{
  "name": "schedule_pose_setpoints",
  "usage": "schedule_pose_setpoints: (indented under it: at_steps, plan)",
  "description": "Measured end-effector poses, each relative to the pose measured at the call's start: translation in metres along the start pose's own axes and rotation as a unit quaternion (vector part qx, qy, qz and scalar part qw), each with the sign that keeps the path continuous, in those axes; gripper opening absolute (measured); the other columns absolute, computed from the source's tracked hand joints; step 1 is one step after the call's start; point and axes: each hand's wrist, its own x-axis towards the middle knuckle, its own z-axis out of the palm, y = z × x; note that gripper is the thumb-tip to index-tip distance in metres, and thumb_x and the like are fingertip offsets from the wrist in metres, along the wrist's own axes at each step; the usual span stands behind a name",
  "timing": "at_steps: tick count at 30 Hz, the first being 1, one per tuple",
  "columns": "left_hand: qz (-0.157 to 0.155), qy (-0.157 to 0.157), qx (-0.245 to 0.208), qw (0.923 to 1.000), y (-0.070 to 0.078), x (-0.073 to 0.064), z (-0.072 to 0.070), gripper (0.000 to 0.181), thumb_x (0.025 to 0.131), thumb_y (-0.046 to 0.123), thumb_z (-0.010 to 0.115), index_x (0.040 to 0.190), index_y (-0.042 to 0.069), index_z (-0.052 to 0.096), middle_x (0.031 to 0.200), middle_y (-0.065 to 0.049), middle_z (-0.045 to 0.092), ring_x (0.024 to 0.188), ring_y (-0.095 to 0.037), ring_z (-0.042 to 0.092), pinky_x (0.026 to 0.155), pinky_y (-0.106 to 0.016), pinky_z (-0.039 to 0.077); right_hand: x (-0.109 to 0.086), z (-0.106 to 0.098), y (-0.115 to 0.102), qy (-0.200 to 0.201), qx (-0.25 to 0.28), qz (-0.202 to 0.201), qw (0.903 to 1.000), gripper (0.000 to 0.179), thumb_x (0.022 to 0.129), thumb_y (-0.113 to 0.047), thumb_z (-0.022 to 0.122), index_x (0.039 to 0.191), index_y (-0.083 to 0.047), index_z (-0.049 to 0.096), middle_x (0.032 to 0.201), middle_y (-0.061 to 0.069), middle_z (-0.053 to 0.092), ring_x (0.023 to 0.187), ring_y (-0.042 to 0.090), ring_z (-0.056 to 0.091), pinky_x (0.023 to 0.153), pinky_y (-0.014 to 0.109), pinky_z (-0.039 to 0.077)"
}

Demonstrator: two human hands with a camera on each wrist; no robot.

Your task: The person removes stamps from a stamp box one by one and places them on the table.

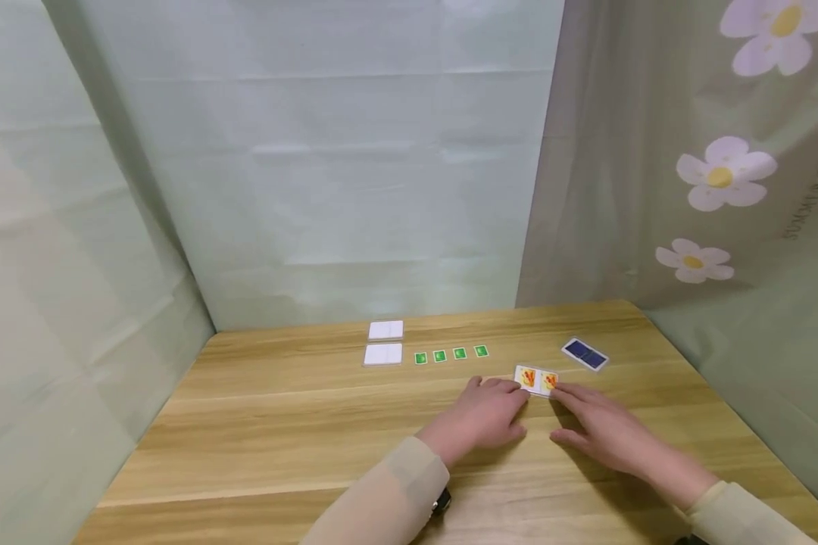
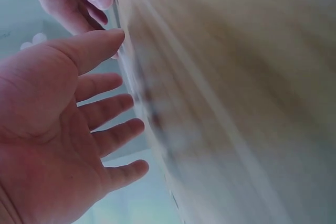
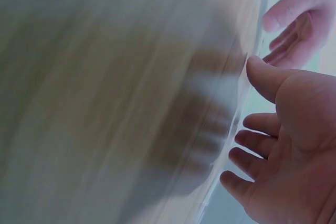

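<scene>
A clear-edged white card [image 1: 540,384] with two orange-and-yellow pictures lies flat on the wooden table. At its left near corner are the fingertips of my left hand [image 1: 487,412], palm down with fingers extended. My right hand [image 1: 603,428] reaches to the card's right near corner, its fingers also extended. Both thumbs stand apart from the card. In the left wrist view, the left hand [image 2: 58,124] has spread, slightly bent fingers and an uncovered palm. The right wrist view has the right hand [image 3: 294,145] with loosely spread fingers and nothing gripped. The card cannot be made out in either wrist view.
Two blank white cards [image 1: 383,353] lie one behind the other at the back of the table [image 1: 279,431]. Several small green cards [image 1: 439,356] form a row beside them. A dark blue card [image 1: 585,353] lies at the right. Fabric curtains [image 1: 354,189] enclose the table.
</scene>
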Motion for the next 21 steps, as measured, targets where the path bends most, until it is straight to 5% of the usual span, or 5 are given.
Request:
schedule_pose_setpoints:
  at_steps: [21]
  plan:
    - [-0.011,0.000,-0.041,0.9991,-0.039,-0.073,-0.003,0.058,0.102,0.043,0.080,0.153,0.020,0.065,0.157,0.002,0.062,0.149,-0.024,0.053,0.124,-0.061,0.038,0.032,0.013,-0.045,-0.049,0.032,-0.056,0.9967,0.067,0.101,-0.039,0.083,0.150,0.002,0.063,0.152,0.020,0.062,0.140,0.042,0.060,0.114,0.061,0.049]
